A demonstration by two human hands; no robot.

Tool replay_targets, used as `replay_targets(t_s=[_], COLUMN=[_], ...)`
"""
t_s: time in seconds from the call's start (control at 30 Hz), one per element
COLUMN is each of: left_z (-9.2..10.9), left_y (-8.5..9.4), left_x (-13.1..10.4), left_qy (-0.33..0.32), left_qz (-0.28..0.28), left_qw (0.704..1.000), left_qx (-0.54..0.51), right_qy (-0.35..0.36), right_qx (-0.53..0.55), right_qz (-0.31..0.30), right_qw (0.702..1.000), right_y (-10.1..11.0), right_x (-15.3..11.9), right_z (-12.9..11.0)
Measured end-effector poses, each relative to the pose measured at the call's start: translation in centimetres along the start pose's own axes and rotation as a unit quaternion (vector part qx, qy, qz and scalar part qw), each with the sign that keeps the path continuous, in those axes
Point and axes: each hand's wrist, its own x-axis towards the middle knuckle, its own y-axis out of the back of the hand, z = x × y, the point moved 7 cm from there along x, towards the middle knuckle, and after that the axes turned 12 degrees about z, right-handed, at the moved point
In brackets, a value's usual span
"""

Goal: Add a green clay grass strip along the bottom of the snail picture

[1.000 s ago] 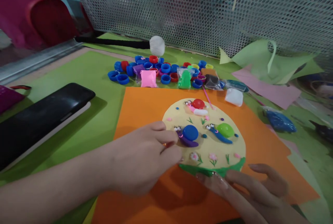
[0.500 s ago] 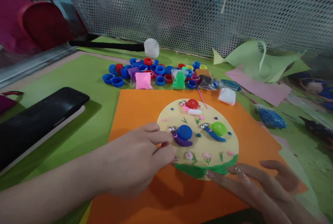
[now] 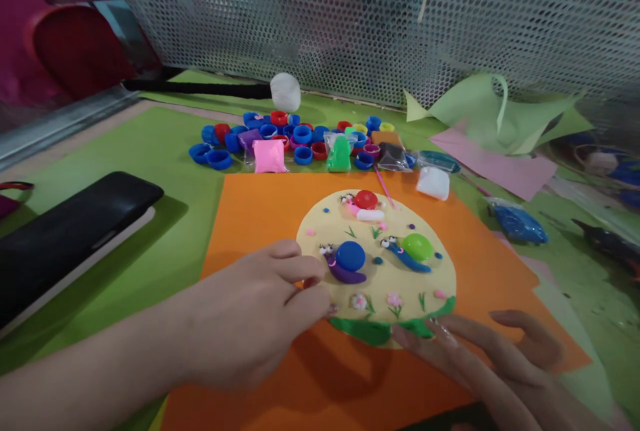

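A round cream clay disc [image 3: 320, 217] decorated with clay snails lies on orange card [image 3: 250, 211]. The snails have a red shell [image 3: 367, 200], a blue shell [image 3: 351, 257] and a light-green shell [image 3: 417, 247]. Small clay flowers, grass blades and dots surround them. Along the disc's near edge runs a green clay strip [image 3: 360, 329]. My left hand [image 3: 270, 311] is closed at the disc's left edge, thumb and curled fingers gripping its rim. My right hand [image 3: 500, 364] has its fingers spread, with fingertips pressing on the green strip at the near right.
Behind the card are several coloured bottle caps [image 3: 303, 134] and bagged clay, including a pink packet [image 3: 269, 156] and a green one [image 3: 340, 153]. A black case [image 3: 75, 237] lies left. Paper scraps [image 3: 495, 157] and a blue clay bag [image 3: 517, 221] are on the right. A perforated metal panel [image 3: 300, 17] stands behind.
The whole view has shifted slightly, so everything sits a little further left. My right fingertips have slid slightly over the green strip. My left hand keeps its place at the disc's edge.
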Motion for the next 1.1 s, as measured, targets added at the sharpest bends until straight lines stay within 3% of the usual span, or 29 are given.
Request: replay_targets(t_s=[0.27,0.57,0.67,0.97,1.1], left_z=[-0.1,-0.1,0.0,0.0,0.0], left_y=[0.0,-0.2,-0.1,0.0,-0.1], left_x=[-0.1,-0.3,-0.2,-0.1,-0.1], left_qy=[0.000,0.036,0.025,-0.002,-0.006], left_qz=[-0.009,-0.029,-0.022,-0.004,0.003], left_qw=[1.000,0.999,0.999,1.000,1.000], left_qx=[-0.005,-0.007,-0.012,0.006,-0.006], right_qy=[0.006,0.034,0.026,0.012,0.017], right_qx=[-0.020,-0.018,-0.021,-0.016,-0.024], right_qz=[0.037,0.017,-0.003,0.026,-0.002], right_qw=[0.999,0.999,0.999,0.999,1.000], right_y=[0.3,0.0,-0.3,-0.2,0.0], right_x=[1.6,1.0,1.1,1.3,1.3], right_z=[0.0,-0.4,-0.1,-0.3,-0.5])
